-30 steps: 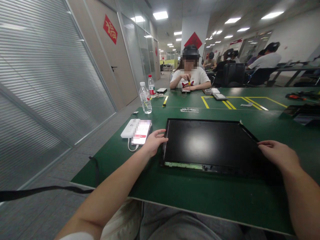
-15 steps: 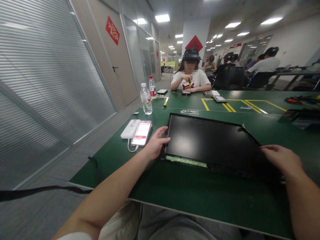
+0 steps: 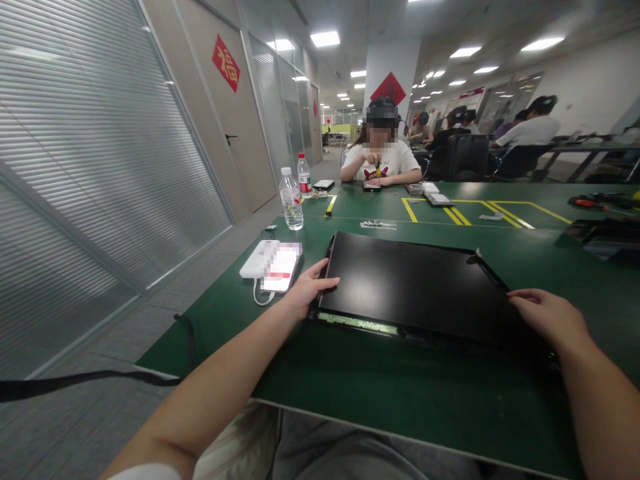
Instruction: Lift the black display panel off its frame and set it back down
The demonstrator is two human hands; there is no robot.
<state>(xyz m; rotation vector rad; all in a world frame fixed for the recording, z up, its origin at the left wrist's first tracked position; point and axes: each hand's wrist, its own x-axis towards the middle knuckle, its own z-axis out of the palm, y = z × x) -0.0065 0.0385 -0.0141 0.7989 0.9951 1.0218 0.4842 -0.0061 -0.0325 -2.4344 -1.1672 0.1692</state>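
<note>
1 black display panel [image 3: 400,280] faces up, the green table [image 3: 400,387] beneath it. At the panel's left edge, the left hand [image 3: 310,290] clasps it, thumb spread from the fingers; at its right edge, the right hand [image 3: 550,320] pinches the rim. Left of the panel lie 1 phone [image 3: 287,267] and 1 white power bank [image 3: 253,260]; 2 bottles [image 3: 291,203] stand beyond.

There are two bottles [image 3: 291,203], one phone [image 3: 283,270] and one held panel [image 3: 400,283].
</note>
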